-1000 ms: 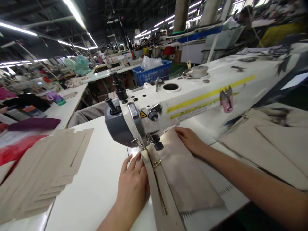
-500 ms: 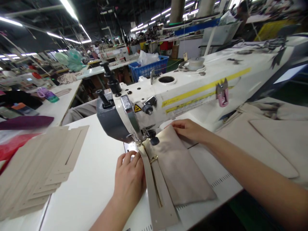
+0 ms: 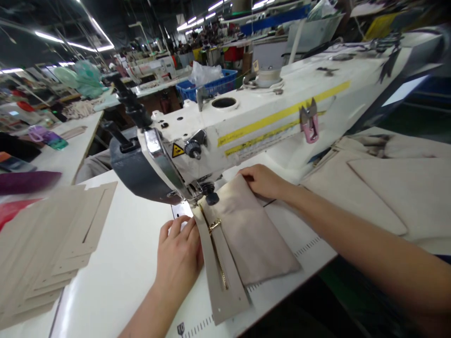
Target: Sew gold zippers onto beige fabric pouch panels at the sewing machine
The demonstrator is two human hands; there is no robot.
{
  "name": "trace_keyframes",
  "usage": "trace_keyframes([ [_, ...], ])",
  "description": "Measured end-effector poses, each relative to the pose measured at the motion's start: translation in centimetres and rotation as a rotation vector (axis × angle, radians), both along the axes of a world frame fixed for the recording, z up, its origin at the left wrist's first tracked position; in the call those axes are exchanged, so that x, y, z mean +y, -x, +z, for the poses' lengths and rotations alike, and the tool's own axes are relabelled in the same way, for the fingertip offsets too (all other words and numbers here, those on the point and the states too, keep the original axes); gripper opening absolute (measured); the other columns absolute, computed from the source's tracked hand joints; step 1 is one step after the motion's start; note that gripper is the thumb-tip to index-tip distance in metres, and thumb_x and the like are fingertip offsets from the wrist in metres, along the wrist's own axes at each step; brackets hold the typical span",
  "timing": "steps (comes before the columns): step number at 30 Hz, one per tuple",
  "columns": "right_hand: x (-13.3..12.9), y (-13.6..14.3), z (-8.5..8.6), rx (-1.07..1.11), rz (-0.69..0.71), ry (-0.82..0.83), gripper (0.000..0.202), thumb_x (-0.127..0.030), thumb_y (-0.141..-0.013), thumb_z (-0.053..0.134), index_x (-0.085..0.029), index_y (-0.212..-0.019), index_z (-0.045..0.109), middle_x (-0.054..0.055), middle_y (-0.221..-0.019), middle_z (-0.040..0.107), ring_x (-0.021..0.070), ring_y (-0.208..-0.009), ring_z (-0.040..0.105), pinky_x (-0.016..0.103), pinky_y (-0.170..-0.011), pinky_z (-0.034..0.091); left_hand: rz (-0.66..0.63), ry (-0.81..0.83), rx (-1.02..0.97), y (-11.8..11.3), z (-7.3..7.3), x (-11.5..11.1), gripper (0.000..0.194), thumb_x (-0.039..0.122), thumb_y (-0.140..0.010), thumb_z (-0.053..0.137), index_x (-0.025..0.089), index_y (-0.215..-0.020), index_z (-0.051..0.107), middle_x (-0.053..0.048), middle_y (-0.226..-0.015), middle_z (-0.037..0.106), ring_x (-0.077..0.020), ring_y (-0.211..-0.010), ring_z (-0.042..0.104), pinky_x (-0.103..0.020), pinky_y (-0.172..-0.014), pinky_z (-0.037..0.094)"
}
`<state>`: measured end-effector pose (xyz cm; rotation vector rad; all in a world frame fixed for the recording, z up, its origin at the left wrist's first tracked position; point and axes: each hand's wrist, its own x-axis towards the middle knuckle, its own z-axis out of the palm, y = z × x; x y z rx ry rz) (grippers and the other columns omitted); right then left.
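A beige panel [image 3: 229, 305] with a gold zipper lies under the needle area of the white sewing machine [image 3: 246, 129]. Its gold zipper pull [image 3: 214, 226] sits a little on my side of the presser foot [image 3: 195, 202]. My left hand [image 3: 179, 253] is bent at the panel's left edge, fingertips close to the foot; its thumb is mostly hidden. A flat beige fabric piece [image 3: 257, 239] extends to the right of the zipper. At that fabric's far corner, my right hand [image 3: 262, 180] pinches the edge, thumb and fingertips partly hidden.
Stacked beige slotted panels [image 3: 59, 249] lie at left. More beige fabric pieces [image 3: 391, 188] are piled at right. Pink-handled snips [image 3: 310, 124] hang on the machine arm. Behind stands a blue crate [image 3: 225, 82]. The table's front edge [image 3: 285, 303] runs diagonally below.
The camera view has shifted, so the machine and panels appear farther left and slightly higher. The zippered panel seems slightly farther under the machine. Both hands keep about the same hold.
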<state>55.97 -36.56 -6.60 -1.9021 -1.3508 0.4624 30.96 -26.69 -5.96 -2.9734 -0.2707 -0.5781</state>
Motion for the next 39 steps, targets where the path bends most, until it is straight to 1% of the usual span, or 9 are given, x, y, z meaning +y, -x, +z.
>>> trace_keyframes([
  [6,0.1,0.1,0.7,-0.065,-0.053,0.037,0.021,-0.008,-0.071,0.044,-0.014,-0.072,0.065,0.005,-0.076,0.066,0.0196,-0.076,0.060,0.026,-0.067,0.040,0.016,0.013,0.012,-0.1,0.4,-0.1,0.023,0.005,-0.067,0.044,0.015,-0.078,0.061,-0.011,-0.090,0.068,-0.0305,-0.093,0.055,-0.046,-0.079,0.039],
  [10,-0.1,1.0,1.3,-0.120,-0.106,0.042,0.031,-0.018,-0.086,0.036,-0.015,-0.085,0.066,0.004,-0.084,0.066,0.0182,-0.082,0.059,0.026,-0.070,0.040,0.022,0.052,-0.002,0.0,0.3,-0.2,0.023,0.005,-0.066,0.046,0.015,-0.080,0.062,-0.010,-0.090,0.067,-0.0295,-0.093,0.055,-0.045,-0.079,0.040],
  [14,0.2,2.4,0.7,-0.522,-0.240,0.115,0.031,-0.034,-0.089,0.046,-0.015,-0.072,0.064,0.008,-0.081,0.064,0.0227,-0.085,0.055,0.033,-0.074,0.033,0.022,0.046,-0.016,0.0,0.1,-0.2,0.022,0.005,-0.066,0.046,0.015,-0.077,0.062,-0.010,-0.089,0.067,-0.0291,-0.091,0.055,-0.044,-0.079,0.040],
  [17,0.5,2.8,0.1,-0.763,-0.214,0.172,0.027,-0.032,-0.089,0.050,-0.015,-0.073,0.064,0.007,-0.077,0.063,0.0225,-0.081,0.054,0.035,-0.073,0.030,0.024,0.049,-0.049,-0.1,0.0,-0.2,0.020,0.005,-0.066,0.047,0.015,-0.075,0.061,-0.009,-0.087,0.067,-0.0283,-0.089,0.055,-0.044,-0.079,0.040],
  [21,0.5,3.5,0.1,-0.848,-0.242,0.081,0.017,-0.022,-0.087,0.052,-0.010,-0.084,0.064,0.012,-0.083,0.062,0.0271,-0.084,0.054,0.039,-0.073,0.033,0.062,0.094,-0.089,0.1,-0.2,-0.5,0.019,0.005,-0.070,0.047,0.015,-0.080,0.059,-0.009,-0.092,0.066,-0.0269,-0.089,0.056,-0.045,-0.080,0.042],
  [24,0.1,5.5,0.1,-0.893,-0.050,-0.215,0.017,-0.015,-0.087,0.048,-0.008,-0.090,0.063,0.013,-0.090,0.063,0.0258,-0.089,0.055,0.041,-0.084,0.038,0.109,0.142,-0.184,0.3,-0.7,-0.4,0.022,0.006,-0.073,0.046,0.012,-0.092,0.055,-0.013,-0.097,0.062,-0.0260,-0.090,0.056,-0.044,-0.079,0.046],
  [27,0.0,8.0,-0.6,-0.735,0.222,-0.405,0.026,-0.019,-0.091,0.042,-0.007,-0.106,0.060,0.014,-0.108,0.062,0.0231,-0.106,0.053,0.036,-0.095,0.040,0.106,0.133,-0.240,0.5,-1.4,-0.1,0.039,0.003,-0.069,0.044,0.009,-0.107,0.050,-0.017,-0.109,0.057,-0.0272,-0.101,0.054,-0.044,-0.083,0.050],
  [31,0.2,9.5,-1.3,-0.643,0.321,-0.347,0.037,-0.018,-0.093,0.035,0.001,-0.117,0.055,0.018,-0.120,0.057,0.0249,-0.117,0.049,0.038,-0.099,0.042,-0.011,0.088,-0.192,0.7,-2.3,0.5,0.046,0.000,-0.073,0.040,0.012,-0.116,0.050,-0.015,-0.118,0.056,-0.0250,-0.109,0.054,-0.041,-0.089,0.051],
  [39,0.4,8.8,-1.2,-0.696,0.354,-0.369,0.038,-0.018,-0.092,0.034,0.003,-0.114,0.057,0.020,-0.116,0.060,0.0264,-0.110,0.055,0.039,-0.097,0.045,-0.148,0.086,-0.201,0.2,-1.9,1.0,0.038,0.001,-0.076,0.040,0.009,-0.109,0.057,-0.017,-0.114,0.060,-0.0244,-0.108,0.058,-0.037,-0.090,0.053],
])
